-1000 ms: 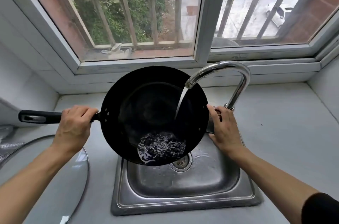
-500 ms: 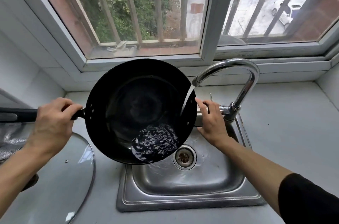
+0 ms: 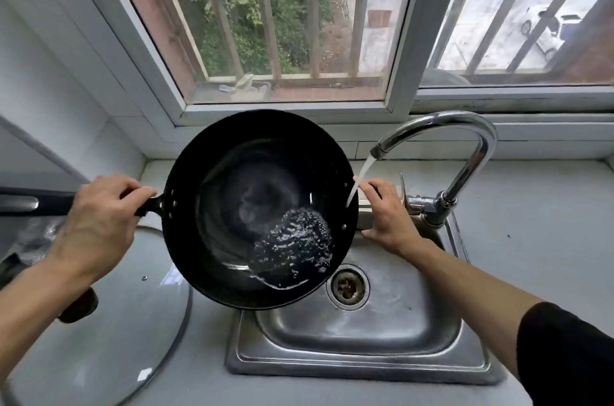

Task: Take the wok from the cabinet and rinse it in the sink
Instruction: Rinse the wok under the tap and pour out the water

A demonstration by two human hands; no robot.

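Observation:
The black wok (image 3: 232,206) hangs tilted over the left part of the steel sink (image 3: 365,362). My left hand (image 3: 96,223) is wrapped round its long black handle. At the wok's right rim, my right hand (image 3: 387,216) grips a small grey side handle. The curved chrome tap (image 3: 465,153) runs, and its stream falls just inside the right rim. Bubbling water has pooled in the wok's lower right. The sink drain (image 3: 348,286) shows just right of the wok.
A glass lid (image 3: 109,322) with a dark knob lies on the grey counter (image 3: 538,239) at the left, under my left forearm. The tap's lever (image 3: 403,188) stands just right of my right hand. A barred window runs along the back.
Both hands have carried the wok leftwards relative to the tap, so the stream now lands near the right rim instead of the middle. More of the sink and its drain is uncovered.

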